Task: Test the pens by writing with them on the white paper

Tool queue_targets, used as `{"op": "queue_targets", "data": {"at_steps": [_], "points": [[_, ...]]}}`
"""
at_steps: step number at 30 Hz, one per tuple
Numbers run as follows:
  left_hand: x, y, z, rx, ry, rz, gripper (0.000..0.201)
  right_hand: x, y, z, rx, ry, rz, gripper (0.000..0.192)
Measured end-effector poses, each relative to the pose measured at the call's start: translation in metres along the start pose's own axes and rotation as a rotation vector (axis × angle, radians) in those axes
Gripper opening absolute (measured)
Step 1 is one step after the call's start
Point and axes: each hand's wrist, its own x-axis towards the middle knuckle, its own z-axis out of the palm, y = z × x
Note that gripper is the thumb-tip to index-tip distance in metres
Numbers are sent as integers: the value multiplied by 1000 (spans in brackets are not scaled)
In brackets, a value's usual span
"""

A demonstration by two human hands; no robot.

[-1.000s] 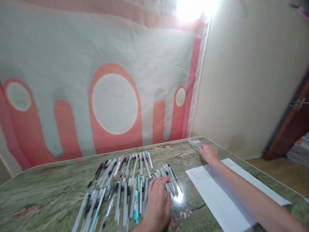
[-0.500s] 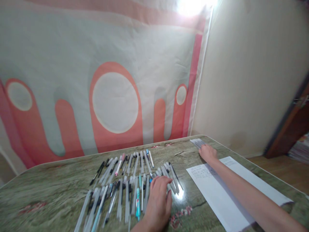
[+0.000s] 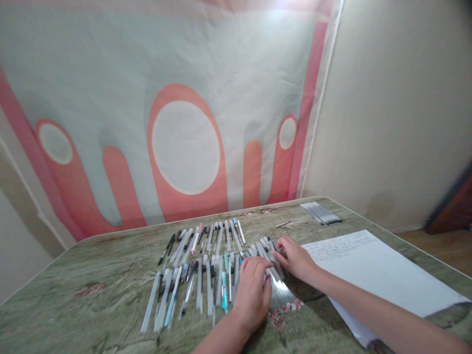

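Note:
My left hand (image 3: 253, 291) lies over the right end of the near row of pens, its fingers bent loosely and the thumb apart from them. What its palm covers is hidden. Beside it, my right hand (image 3: 295, 259) is at a dark-tipped pen (image 3: 272, 245) on the edge of a small group of clear pens (image 3: 261, 250). A gap shows between its thumb and forefinger. Left of my hands lie two rows of pens, mostly clear-barrelled, among them a turquoise pen (image 3: 224, 291) and a pink-and-white pen (image 3: 195, 243).
Several slim pens or refills (image 3: 320, 213) lie side by side at the table's far right corner. Paper sheets (image 3: 372, 270) with handwriting lie under my right forearm. The marble-patterned table (image 3: 110, 275) meets a printed cloth backdrop (image 3: 191, 206).
My right hand has come back from the slim pens at the far corner to the pen group beside my left hand. My left hand stays over the pens. The view has shifted slightly.

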Motion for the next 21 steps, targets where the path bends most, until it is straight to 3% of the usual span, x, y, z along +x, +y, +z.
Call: {"op": "queue_targets", "data": {"at_steps": [15, 21], "points": [[0, 1, 1, -45, -60, 30, 30, 8, 16, 12, -24, -20, 24, 17], [0, 1, 2, -50, -62, 34, 30, 18, 30, 8, -154, -97, 141, 16]]}}
